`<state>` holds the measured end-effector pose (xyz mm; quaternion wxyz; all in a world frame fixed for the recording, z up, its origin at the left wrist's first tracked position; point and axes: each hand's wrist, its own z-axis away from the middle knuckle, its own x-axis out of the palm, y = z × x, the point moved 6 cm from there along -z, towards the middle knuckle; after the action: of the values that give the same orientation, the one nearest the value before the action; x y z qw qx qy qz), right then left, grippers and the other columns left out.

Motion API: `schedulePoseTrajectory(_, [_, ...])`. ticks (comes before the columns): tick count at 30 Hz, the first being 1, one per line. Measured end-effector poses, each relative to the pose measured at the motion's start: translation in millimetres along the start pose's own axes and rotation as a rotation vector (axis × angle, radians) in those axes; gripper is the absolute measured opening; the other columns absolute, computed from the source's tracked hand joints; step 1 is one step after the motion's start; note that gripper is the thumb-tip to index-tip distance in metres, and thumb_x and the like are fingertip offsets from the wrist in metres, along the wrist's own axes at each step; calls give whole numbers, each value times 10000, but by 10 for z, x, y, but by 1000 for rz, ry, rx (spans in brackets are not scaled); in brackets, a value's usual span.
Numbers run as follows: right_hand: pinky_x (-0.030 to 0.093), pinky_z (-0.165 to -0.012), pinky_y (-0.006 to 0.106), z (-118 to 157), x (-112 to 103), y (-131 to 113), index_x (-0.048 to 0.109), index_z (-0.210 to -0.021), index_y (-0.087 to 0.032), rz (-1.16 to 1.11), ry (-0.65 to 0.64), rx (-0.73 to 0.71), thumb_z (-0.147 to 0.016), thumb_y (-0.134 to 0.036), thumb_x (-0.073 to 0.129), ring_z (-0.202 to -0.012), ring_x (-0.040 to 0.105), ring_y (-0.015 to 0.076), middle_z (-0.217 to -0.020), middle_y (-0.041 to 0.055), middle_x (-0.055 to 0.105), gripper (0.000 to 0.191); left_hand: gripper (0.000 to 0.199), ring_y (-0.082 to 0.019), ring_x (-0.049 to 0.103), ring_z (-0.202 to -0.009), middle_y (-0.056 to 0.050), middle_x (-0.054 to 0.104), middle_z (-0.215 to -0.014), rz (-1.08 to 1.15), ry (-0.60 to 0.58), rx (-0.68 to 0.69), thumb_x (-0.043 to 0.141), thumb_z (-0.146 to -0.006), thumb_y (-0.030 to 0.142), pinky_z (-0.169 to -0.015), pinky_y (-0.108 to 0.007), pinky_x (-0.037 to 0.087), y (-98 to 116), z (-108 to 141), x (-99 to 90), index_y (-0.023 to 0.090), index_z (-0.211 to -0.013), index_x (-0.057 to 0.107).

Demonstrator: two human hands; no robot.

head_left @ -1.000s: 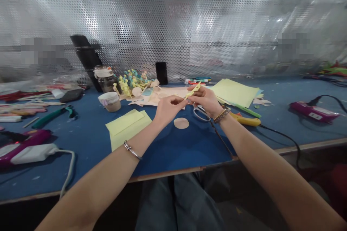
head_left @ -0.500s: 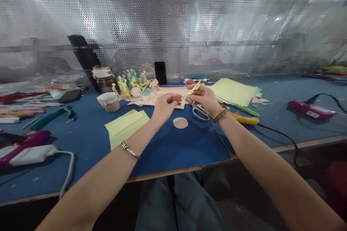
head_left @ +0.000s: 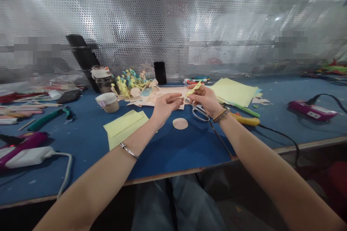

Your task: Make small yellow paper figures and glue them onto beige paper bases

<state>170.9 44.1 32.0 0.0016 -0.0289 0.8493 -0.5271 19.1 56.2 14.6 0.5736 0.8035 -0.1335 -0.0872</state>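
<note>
- Pinching: the right hand (head_left: pixel 189 96) has fingers clamped on the yellow paper piece (head_left: pixel 195 89)
- Its long axis slants up—far tip between one and two o'clock
- Left hand (head_left: pixel 182 100) beside its lower end—grip unclear
- Pale disc (head_left: pixel 180 123) at seven o'clock

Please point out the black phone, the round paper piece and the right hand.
Black phone (head_left: pixel 160 73): head view, middle of screen.
Round paper piece (head_left: pixel 180 123): head view, centre.
Right hand (head_left: pixel 206 101): head view, back of hand.
</note>
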Motion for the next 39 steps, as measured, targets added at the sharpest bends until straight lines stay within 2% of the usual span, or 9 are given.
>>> schedulePoseTrajectory(4, [504,-608,259,0,-24,14,609,-985,-220,-109,22,39,-620,-287,717,-735,612,138,-800,7,631,386,363,-159,648,-798,-85,689,-886,-48,-14,-6,689,-672,285,-745,-316,526,-6,20,25,155,-1003,614])
schedulePoseTrajectory(8, [512,-695,293,22,26,-8,603,-999,-225,-137,-40,35,-604,-272,734,-762,616,140,-832,8,641,419,385,-150,645,-766,-71,688,-848,-69,-43,-22,694,-673,294,-724,-308,527,-44,32,56,165,-1024,604])
schedulePoseTrajectory(14, [502,-679,297,46,148,26,581,-1015,-175,-109,-185,34,-603,-236,731,-721,621,146,-792,24,650,443,418,-168,652,-774,-83,683,-872,-41,-38,-68,685,-682,343,-721,-314,520,-82,26,40,162,-1047,590])
schedulePoseTrajectory(20, [500,-711,305,21,119,29,594,-963,-157,-85,-140,-9,-598,-216,724,-708,624,141,-756,20,651,392,386,-170,653,-759,-74,686,-852,-57,-34,-65,690,-667,272,-734,-327,511,-64,18,56,165,-1027,600])
schedulePoseTrajectory(26, [502,-647,276,21,76,14,588,-985,-167,-23,-84,12,-629,-232,704,-687,609,127,-741,11,636,381,266,-167,656,-751,-71,685,-833,-2,12,-72,613,-720,254,-735,-323,517,21,34,54,155,-967,624])
schedulePoseTrajectory(33, [497,-580,243,20,79,20,575,-1015,-168,44,-89,5,-638,-267,696,-684,607,130,-733,13,636,407,362,-155,650,-718,-69,690,-795,41,-17,1,698,-655,264,-749,-332,521,27,44,64,140,-983,609])
schedulePoseTrajectory(39, [500,-569,239,14,89,45,571,-1025,-175,45,-93,4,-623,-281,717,-694,615,135,-771,22,650,441,376,-158,654,-726,-64,690,-784,80,-5,-21,701,-652,247,-765,-346,521,-3,39,64,141,-997,595])
